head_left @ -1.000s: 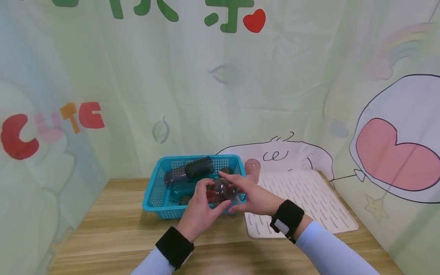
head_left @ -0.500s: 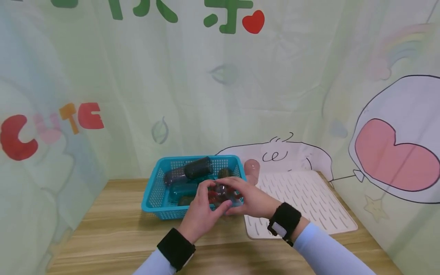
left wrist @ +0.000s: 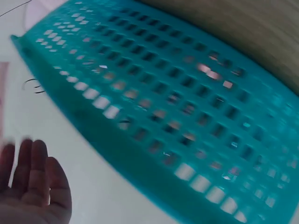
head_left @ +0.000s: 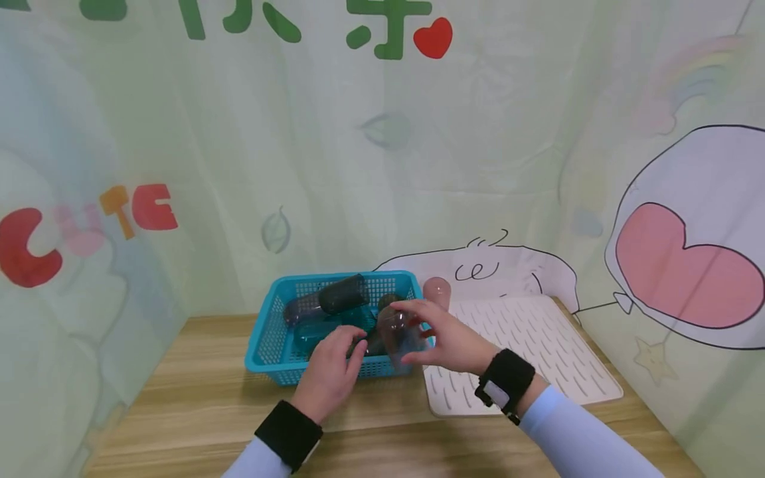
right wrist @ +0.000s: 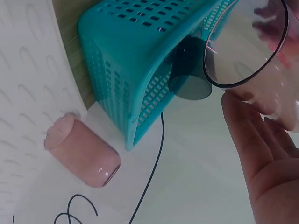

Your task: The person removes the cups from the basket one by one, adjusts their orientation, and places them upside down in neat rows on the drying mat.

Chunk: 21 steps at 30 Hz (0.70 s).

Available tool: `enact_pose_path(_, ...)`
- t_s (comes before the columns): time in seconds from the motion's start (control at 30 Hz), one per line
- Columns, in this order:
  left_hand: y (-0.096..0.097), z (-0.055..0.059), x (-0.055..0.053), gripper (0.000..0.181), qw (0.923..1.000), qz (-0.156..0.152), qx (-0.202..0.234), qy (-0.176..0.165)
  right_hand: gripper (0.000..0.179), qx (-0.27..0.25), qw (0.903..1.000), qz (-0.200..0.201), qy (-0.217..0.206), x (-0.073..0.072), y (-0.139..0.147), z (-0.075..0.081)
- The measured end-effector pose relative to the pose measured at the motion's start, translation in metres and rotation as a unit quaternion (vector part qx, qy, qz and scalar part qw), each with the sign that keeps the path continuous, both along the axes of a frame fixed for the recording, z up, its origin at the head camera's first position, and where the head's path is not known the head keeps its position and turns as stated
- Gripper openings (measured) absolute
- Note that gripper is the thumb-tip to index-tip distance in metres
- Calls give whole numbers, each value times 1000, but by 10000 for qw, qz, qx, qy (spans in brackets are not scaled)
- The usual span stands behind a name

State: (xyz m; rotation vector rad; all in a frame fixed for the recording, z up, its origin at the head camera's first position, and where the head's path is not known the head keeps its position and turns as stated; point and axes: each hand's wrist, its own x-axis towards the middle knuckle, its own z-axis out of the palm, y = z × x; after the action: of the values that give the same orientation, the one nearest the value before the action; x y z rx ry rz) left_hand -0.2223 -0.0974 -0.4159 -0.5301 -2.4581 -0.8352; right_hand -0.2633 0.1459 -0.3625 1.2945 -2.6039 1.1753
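Observation:
My right hand (head_left: 445, 338) grips a clear drinking glass (head_left: 394, 332) between thumb and fingers, over the basket's front right corner. The glass has a dark rim (right wrist: 245, 86), which faces downward. To the left, my left hand (head_left: 327, 365) is at the basket's front edge with loosely bent fingers and nothing held. Its fingers also show in the left wrist view, beside the basket wall. The blue plastic basket (head_left: 263, 362) contains a dark grey glass (head_left: 343, 294), a purplish glass (head_left: 303, 309), a teal glass (head_left: 315, 332) and other dark pieces partly hidden by the hands.
A white ridged drying mat (head_left: 520, 345) lies right of the basket. At its back left corner a pink glass (right wrist: 84, 151) stands upside down. Beneath is a wooden table (head_left: 179, 398); a printed cloth (head_left: 335, 166) hangs behind.
Both hands were around the glass before. My left hand has come off it and moved left and down, while the right hand keeps hold, with more of the glass now showing.

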Motion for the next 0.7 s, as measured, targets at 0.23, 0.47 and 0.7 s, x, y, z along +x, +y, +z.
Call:
enact_pose_path(0.23,-17,-17,-3,12,9922,235,-1222,102,81,-302,9981,-542,20,-11,19,3)
enact_pose_path(0.47,-22,-23,-3,8,9897,341,-1388,30,83,-581,9900,-1275,158,-26,43,5)
enact_pose_path(0.7,-24,-23,-3,8,9932,325,-1112,-91,82,-834,9765,-1989,25,-45,68,2)
